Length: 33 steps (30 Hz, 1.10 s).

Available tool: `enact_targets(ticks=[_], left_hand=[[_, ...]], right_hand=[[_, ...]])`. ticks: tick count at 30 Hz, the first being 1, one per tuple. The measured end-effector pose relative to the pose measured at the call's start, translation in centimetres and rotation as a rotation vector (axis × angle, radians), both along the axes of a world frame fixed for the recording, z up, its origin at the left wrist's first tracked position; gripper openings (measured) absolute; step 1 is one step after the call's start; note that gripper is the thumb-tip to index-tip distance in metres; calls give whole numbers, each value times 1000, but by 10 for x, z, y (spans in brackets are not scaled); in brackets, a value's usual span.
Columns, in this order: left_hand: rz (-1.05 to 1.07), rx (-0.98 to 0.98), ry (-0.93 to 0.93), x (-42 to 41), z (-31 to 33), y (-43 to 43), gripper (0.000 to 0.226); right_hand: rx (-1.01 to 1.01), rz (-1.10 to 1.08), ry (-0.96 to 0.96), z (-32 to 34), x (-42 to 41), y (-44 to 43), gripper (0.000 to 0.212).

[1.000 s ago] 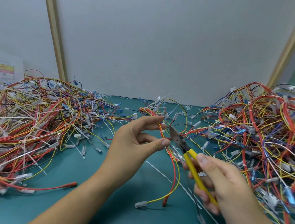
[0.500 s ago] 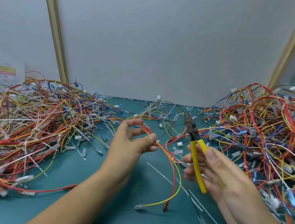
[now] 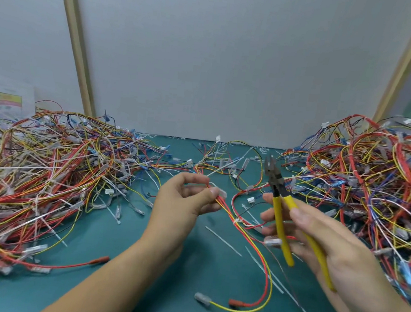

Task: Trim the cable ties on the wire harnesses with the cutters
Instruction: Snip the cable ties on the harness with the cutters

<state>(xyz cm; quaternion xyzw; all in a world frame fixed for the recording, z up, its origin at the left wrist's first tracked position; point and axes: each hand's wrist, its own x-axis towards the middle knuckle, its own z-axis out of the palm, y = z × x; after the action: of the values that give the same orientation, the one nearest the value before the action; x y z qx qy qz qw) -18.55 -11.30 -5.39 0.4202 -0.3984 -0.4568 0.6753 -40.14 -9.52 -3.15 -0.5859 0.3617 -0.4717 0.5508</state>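
My left hand pinches a harness of red, orange and yellow wires between thumb and fingers, above the green mat. The wires loop down to the mat and end in a red terminal and a grey connector. A small white cable tie binds the wires just right of my fingers. My right hand grips the yellow-handled cutters, jaws pointing up and away, slightly apart, clear of the wires.
A big heap of tangled harnesses fills the left of the green mat, another heap fills the right. Cut white tie tails lie on the mat between my hands. A grey wall panel stands behind.
The cutters have left the harness and swung up and to the right, jaws now pointing upward. My left hand has slid along the wires and keeps its pinch.
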Motion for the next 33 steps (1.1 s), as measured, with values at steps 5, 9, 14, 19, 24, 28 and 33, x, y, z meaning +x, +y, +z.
enact_targets(ticks=[5,9,14,19,24,28,33], left_hand=[[-55,83,-32,-3,2,0,55],[-27,-1,-166,-5,3,3,34],[-26,-77,-330,-4,3,7,36],[-76,-218,-427,-11,6,12,51],[-70,-270,-465,-10,7,13,51],[-58,-282,-468,-9,8,13,51],[-68,-277,-455,-9,7,13,52]], right_hand=[[-98,-64,103,3,4,2,39],[-162,-75,330,1,5,2,36],[-285,-129,585,-6,3,4,46],[-290,-134,611,-5,5,8,55],[-211,-104,500,-7,9,8,42],[-131,-79,390,-5,11,9,37],[-89,-63,373,-6,11,8,42]])
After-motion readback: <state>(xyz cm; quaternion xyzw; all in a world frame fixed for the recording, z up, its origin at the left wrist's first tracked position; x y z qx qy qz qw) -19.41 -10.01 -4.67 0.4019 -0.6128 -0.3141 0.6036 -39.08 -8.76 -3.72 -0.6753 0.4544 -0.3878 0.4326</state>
